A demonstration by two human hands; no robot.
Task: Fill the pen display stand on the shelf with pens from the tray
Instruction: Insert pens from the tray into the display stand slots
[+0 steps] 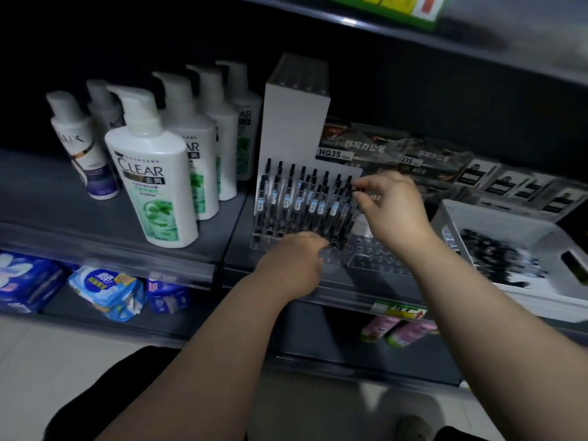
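Note:
A clear acrylic pen display stand [378, 259] with a white back panel sits on the middle shelf. Several black pens [299, 198] stand in its rear and left holes; the front right holes show bare. My right hand [394, 211] pinches the top of a black pen [351, 198] at the right end of the filled rows. My left hand [296, 265] rests against the stand's front, fingers curled at the pens' lower ends; what it holds is hidden. A white tray [496, 230] with loose black pens [496, 259] sits to the right.
White shampoo pump bottles [152, 183] stand left of the stand. Dark pen boxes [366, 148] and small packs [509, 186] line the shelf behind. The shelf below holds blue packets [108, 291] and pink bottles [401, 329]. An upper shelf edge [445, 36] overhangs.

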